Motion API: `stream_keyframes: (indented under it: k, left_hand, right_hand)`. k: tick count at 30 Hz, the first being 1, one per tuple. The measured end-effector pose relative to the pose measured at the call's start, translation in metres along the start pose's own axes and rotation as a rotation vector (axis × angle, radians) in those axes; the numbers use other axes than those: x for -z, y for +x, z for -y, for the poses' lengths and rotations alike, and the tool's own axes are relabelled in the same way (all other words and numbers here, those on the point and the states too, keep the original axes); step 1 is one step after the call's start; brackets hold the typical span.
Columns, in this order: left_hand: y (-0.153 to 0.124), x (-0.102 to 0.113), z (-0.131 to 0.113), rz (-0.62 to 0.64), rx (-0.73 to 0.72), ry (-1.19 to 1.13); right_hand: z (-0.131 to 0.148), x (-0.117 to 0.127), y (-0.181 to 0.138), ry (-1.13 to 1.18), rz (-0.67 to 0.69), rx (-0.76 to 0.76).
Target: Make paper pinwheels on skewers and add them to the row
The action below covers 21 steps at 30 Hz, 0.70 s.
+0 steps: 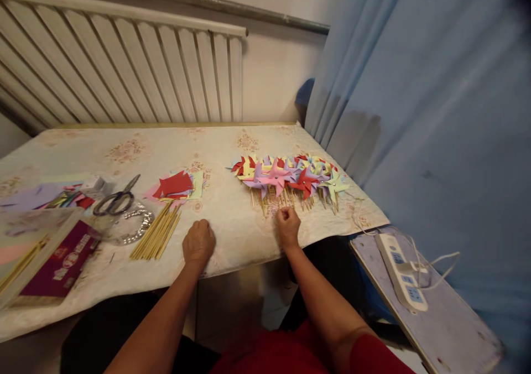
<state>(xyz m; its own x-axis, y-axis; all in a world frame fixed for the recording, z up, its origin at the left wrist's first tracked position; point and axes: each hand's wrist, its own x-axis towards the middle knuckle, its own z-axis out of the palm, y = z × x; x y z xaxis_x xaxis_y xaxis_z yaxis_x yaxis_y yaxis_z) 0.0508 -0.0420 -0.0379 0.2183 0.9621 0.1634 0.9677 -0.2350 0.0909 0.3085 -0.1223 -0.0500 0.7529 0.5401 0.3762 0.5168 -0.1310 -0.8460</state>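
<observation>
My left hand [199,242] rests on the table near its front edge, fingers curled into a loose fist with nothing visible in it. My right hand [287,224] is also curled, its knuckles just below the stick ends of a row of several paper pinwheels [290,176] in red, pink, purple and yellow. Whether its fingers pinch a stick is hidden. A bundle of bare wooden sticks [156,233] lies left of my left hand. Cut red and pink paper pieces [175,186] sit behind the sticks.
Scissors [116,200] lie on the floral tablecloth [232,219] beside a clear round lid [133,224]. A maroon box [60,263] and paper scraps [37,197] sit at the left. A radiator [124,69] stands behind. A power strip [401,269] lies on a board at the right, by a blue curtain [435,114].
</observation>
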Motion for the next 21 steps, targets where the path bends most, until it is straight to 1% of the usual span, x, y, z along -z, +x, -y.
stream_keyframes:
  k: [3,6,14,21]
  left_hand:
    - [0.0,0.001,-0.001,0.01,0.011,-0.001]
    - [0.0,0.003,-0.001,0.015,0.017,-0.004]
    - [0.0,0.0,0.0,0.011,0.011,0.0]
    - [0.001,-0.001,0.0,-0.001,0.009,0.0]
  right_hand:
    - [-0.008,0.001,0.016,-0.022,-0.071,-0.031]
    - [-0.016,-0.001,0.025,-0.043,-0.101,-0.048]
    - [-0.032,-0.009,0.033,-0.093,-0.097,-0.048]
    - [-0.036,-0.014,0.038,-0.112,-0.09,-0.053]
